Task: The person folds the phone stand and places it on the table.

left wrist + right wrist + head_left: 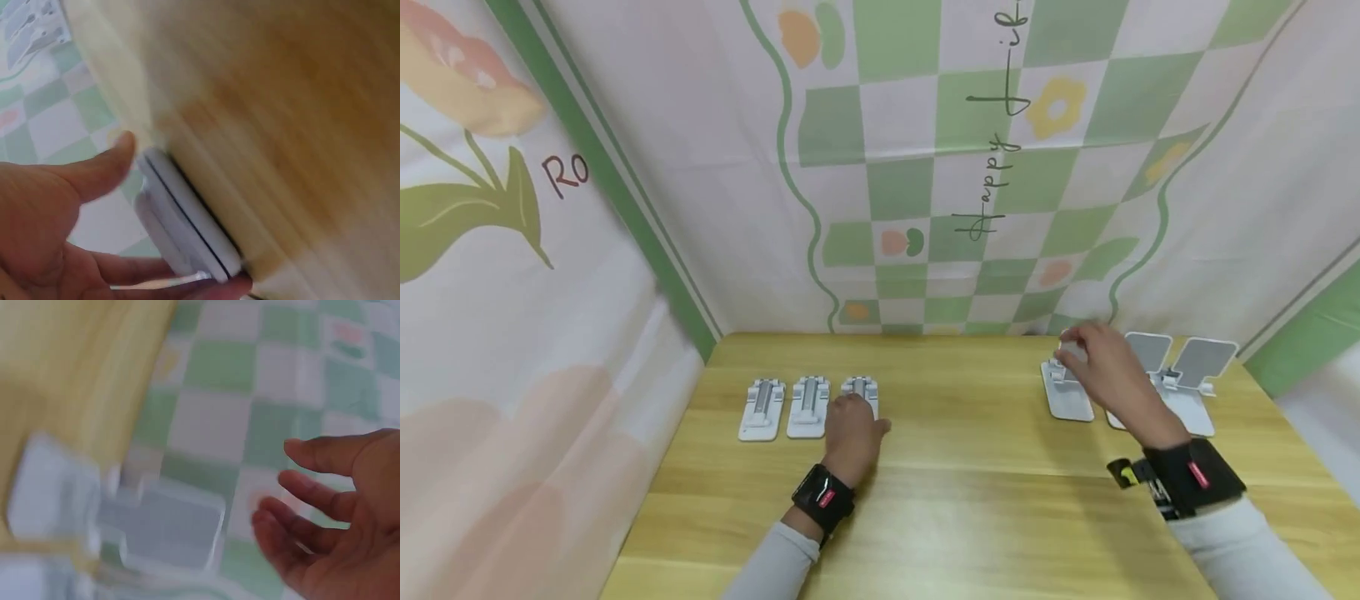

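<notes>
Three folded white phone stands lie in a row on the left: an outer one (762,410), a middle one (809,407) and an inner one (862,388). My left hand (853,437) covers much of the inner folded stand. In the left wrist view its fingers touch one end of that stand (187,215), and the thumb sticks out near the other end. My right hand (1108,375) is over an unfolded stand (1070,403) on the right. The right wrist view shows its fingers loosely bent, apart from the stand's raised grey plate (175,525), with nothing between them.
Two more unfolded stands, one with its plate up (1148,350) and another (1202,364), stand at the right behind the right wrist. The wooden table (955,500) meets a green-and-white checked cloth (898,187) at its back edge.
</notes>
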`<state>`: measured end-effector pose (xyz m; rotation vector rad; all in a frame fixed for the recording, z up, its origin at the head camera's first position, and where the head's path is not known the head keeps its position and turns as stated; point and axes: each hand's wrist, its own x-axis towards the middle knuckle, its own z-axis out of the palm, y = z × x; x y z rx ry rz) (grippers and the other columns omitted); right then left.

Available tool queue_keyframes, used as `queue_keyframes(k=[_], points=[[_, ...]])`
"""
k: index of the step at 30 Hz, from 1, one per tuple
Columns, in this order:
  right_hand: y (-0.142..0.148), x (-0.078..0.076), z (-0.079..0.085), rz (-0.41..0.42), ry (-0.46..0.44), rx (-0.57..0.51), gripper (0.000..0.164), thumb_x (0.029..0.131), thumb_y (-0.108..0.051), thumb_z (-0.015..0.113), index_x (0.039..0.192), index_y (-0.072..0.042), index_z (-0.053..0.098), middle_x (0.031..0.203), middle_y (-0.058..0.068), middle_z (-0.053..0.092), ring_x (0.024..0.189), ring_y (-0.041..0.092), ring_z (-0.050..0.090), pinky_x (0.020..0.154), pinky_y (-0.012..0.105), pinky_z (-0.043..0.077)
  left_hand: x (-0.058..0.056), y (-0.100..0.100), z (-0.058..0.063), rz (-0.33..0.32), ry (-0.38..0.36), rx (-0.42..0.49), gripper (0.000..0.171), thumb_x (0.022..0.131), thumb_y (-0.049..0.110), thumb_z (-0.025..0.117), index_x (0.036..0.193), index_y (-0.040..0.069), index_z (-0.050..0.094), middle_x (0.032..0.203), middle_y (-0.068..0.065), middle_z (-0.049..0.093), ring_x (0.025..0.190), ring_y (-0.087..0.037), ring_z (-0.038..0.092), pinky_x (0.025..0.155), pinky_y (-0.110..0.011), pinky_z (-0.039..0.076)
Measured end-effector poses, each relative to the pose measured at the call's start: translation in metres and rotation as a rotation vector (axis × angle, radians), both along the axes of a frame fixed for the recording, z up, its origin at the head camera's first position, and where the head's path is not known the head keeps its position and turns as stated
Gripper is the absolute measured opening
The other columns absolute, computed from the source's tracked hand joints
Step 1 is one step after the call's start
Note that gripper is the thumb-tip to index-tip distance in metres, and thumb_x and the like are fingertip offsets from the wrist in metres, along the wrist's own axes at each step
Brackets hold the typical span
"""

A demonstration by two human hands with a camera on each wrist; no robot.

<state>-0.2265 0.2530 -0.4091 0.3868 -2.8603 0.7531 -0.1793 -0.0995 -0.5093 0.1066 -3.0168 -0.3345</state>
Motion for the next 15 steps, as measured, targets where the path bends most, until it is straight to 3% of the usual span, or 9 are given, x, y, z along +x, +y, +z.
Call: queue_keyframes(k=[3, 7, 10, 15], points=[[0.009, -0.021, -0.002, 0.037, 0.123, 0.110, 0.030, 0.099, -0.005, 0.070, 0.122, 0.014, 0.063, 0.121, 0.038, 0.059, 0.113, 0.055, 0.053, 0.091, 0.064, 0.047, 0.009, -0.002, 0.007, 0.026, 0.001, 0.100, 0.079, 0.092, 0.050, 0.078, 0.127, -0.019, 0.060, 0.113, -0.033, 0.069, 0.107, -0.042, 0.068, 0.089, -0.050, 0.060], [0.019, -0.039, -0.008, 0.073, 0.185, 0.240, 0.032, 0.094, 0.001, 0.073, 0.121, 0.017, 0.064, 0.118, 0.037, 0.063, 0.110, 0.053, 0.058, 0.091, 0.062, 0.051, 0.032, 0.002, 0.022, -0.009, 0.068, 0.147, 0.078, 0.101, 0.049, 0.068, 0.142, -0.015, 0.054, 0.121, -0.035, 0.068, 0.111, -0.046, 0.069, 0.085, -0.054, 0.061], [0.026, -0.048, -0.011, 0.101, 0.182, 0.286, 0.027, 0.092, 0.003, 0.073, 0.115, 0.016, 0.068, 0.111, 0.035, 0.067, 0.104, 0.052, 0.063, 0.088, 0.062, 0.053, 0.050, 0.005, 0.032, -0.053, 0.109, 0.209, 0.070, 0.104, 0.047, 0.064, 0.143, -0.011, 0.056, 0.121, -0.031, 0.069, 0.107, -0.043, 0.070, 0.082, -0.053, 0.061], [0.032, -0.058, -0.017, 0.143, 0.121, 0.231, 0.013, 0.093, 0.008, 0.070, 0.105, 0.010, 0.074, 0.098, 0.027, 0.070, 0.095, 0.046, 0.066, 0.084, 0.059, 0.055, 0.070, 0.005, 0.045, -0.081, 0.113, 0.276, 0.061, 0.106, 0.042, 0.062, 0.141, -0.008, 0.060, 0.119, -0.027, 0.070, 0.103, -0.037, 0.070, 0.077, -0.051, 0.061]])
